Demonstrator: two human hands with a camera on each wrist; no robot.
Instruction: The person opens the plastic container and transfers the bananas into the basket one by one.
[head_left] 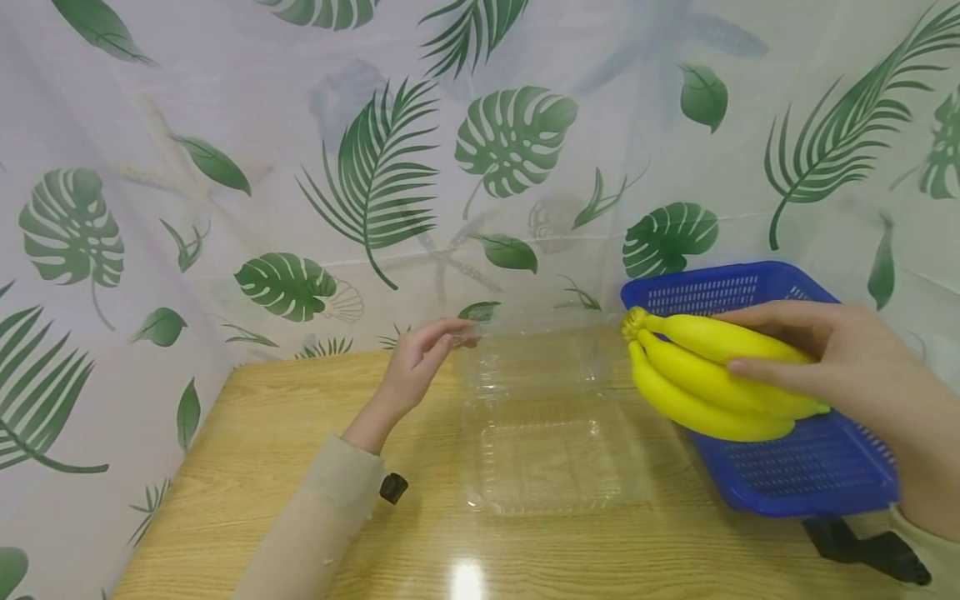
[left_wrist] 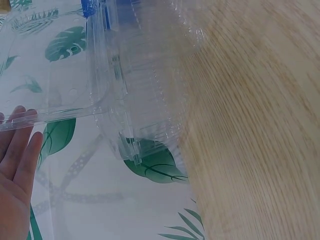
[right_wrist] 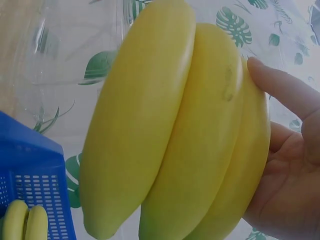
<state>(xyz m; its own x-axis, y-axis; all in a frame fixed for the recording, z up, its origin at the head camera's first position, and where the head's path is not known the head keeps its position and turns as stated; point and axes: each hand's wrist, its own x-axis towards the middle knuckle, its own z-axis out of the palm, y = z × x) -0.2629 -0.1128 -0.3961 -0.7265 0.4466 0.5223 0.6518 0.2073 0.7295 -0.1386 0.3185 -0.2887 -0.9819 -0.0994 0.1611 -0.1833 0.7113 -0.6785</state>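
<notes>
A clear plastic clamshell container [head_left: 551, 462] lies on the table with its lid [head_left: 532, 358] raised at the back. My left hand [head_left: 420, 362] pinches the lid's left edge between thumb and fingers; in the left wrist view the fingers [left_wrist: 17, 155] show at that edge. To the right, my right hand [head_left: 847, 358] grips a bunch of yellow bananas [head_left: 712, 375], stem end pointing left toward the container. The bunch [right_wrist: 165, 125] fills the middle of the right wrist view, with the thumb along one side. Behind the bunch in the head view stands a blue plastic basket [head_left: 795, 492].
More bananas [right_wrist: 25, 222] lie inside the basket in the right wrist view. The light wood table [head_left: 300, 417] meets a leaf-print cloth [head_left: 412, 167] hanging at the back and sides. Dark straps [head_left: 862, 550] show near the right sleeve.
</notes>
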